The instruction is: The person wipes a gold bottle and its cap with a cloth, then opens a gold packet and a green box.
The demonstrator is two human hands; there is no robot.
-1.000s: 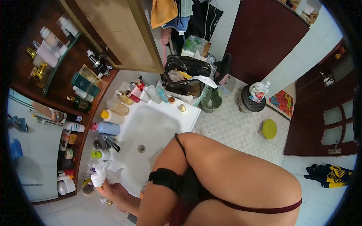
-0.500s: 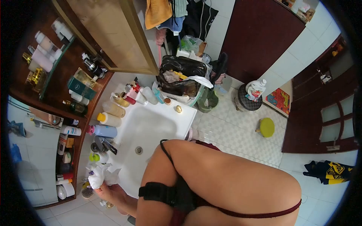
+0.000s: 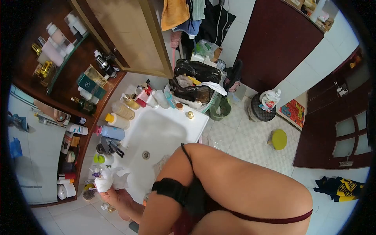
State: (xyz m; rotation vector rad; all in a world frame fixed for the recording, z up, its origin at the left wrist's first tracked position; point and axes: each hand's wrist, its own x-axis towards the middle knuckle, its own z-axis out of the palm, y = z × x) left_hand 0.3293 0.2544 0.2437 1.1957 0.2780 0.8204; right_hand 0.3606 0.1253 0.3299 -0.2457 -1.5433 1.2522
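At the lower left, my left hand [image 3: 115, 197] has its fingers closed on the lower end of a bunched white tissue [image 3: 103, 183], which has a small purple patch. More loose white sheet spreads to its right, over the edge of the sink [image 3: 156, 123]. Next to the tissue stand a bottle with a lime-green top [image 3: 102, 158] and a dark faucet [image 3: 112, 146]. Behind bare skin and dark straps in the lower middle, part of my forearm is hidden. A pale blurred patch lies low in the basin; I cannot make it out. My right hand is out of view.
Several bottles, including a yellow-capped one [image 3: 117, 120], line the sink's back edge. A mirrored cabinet with toiletries is at left, its door [image 3: 125, 39] swung out. A black-lined bin [image 3: 196, 80], a dark stool [image 3: 261, 109] and a green stool [image 3: 279, 139] stand beyond.
The whole view has shifted, so most things sit slightly further right. My left hand stays on the white tissue. The pale patch in the basin has come into sight.
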